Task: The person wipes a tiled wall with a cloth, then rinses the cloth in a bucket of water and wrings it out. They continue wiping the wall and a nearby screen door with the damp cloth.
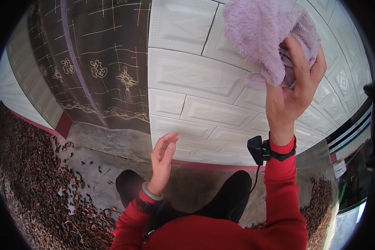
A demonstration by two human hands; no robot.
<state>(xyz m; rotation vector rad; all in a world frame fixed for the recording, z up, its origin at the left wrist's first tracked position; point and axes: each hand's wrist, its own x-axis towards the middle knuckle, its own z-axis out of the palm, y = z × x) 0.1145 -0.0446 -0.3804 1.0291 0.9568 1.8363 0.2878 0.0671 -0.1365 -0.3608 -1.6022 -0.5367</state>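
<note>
A pink terry cloth (256, 34) is bunched in my right hand (295, 78), which presses it against the white tiled wall (197, 72) in front of me. The fingers curl over part of the cloth, and a loose fold hangs below them. Lower down, my left hand (164, 156) hovers in front of the wall's lower tiles, fingers slightly bent and nothing in them. A black strapped device (258, 150) with a cable sits on my right wrist. My left wrist wears a pale bangle (151, 191).
Left of the tiles hangs a dark curtain (112, 62) with embroidered motifs and a purple edge strip. Brown dried pods or husks (50, 175) cover the concrete floor at left, with another heap (318, 200) at right. A red base strip (218, 165) runs under the wall.
</note>
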